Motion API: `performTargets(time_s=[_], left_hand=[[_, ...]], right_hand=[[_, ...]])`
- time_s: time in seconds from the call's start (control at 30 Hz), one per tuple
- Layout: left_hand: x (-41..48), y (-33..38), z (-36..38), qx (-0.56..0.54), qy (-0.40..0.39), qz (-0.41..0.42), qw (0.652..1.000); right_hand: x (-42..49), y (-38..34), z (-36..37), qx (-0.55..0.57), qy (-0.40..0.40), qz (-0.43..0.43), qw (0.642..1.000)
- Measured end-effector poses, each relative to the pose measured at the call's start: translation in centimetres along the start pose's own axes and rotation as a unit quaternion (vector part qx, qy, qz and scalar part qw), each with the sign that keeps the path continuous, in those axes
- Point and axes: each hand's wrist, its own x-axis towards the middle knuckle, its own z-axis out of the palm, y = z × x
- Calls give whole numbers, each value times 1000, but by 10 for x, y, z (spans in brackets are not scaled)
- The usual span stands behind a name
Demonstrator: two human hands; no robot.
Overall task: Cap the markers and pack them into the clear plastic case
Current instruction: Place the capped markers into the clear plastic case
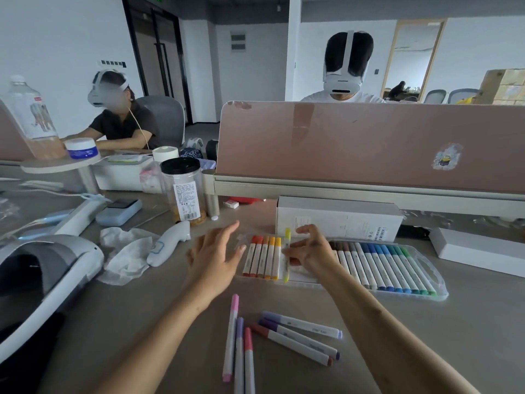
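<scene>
Over the desk [460,322], right hand [312,251] pinches yellow marker [287,238] (left hand [216,257] spread open).

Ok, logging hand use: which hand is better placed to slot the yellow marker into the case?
Right. The right hand pinches the yellow marker over the gap in the case; the left hand is empty.

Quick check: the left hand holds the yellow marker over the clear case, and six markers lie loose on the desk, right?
No. The head view shows the right hand holding the yellow marker over the clear case; the left hand is open beside it. Six markers do lie loose on the desk.
</scene>
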Motion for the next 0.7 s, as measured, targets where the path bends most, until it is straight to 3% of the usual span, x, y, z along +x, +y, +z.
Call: performTargets(time_s=[0.27, 0.47, 0.7], left_hand=[[-39, -26, -1, -90, 49, 3, 995], [-42, -27, 2, -92, 84, 15, 992], [-44, -28, 3, -76, 82, -23, 993]], right_hand=[[4, -2, 7, -45, 2, 37, 998], [-7, 5, -1, -263, 4, -84, 961], [-24, 12, -6, -380, 16, -138, 914]])
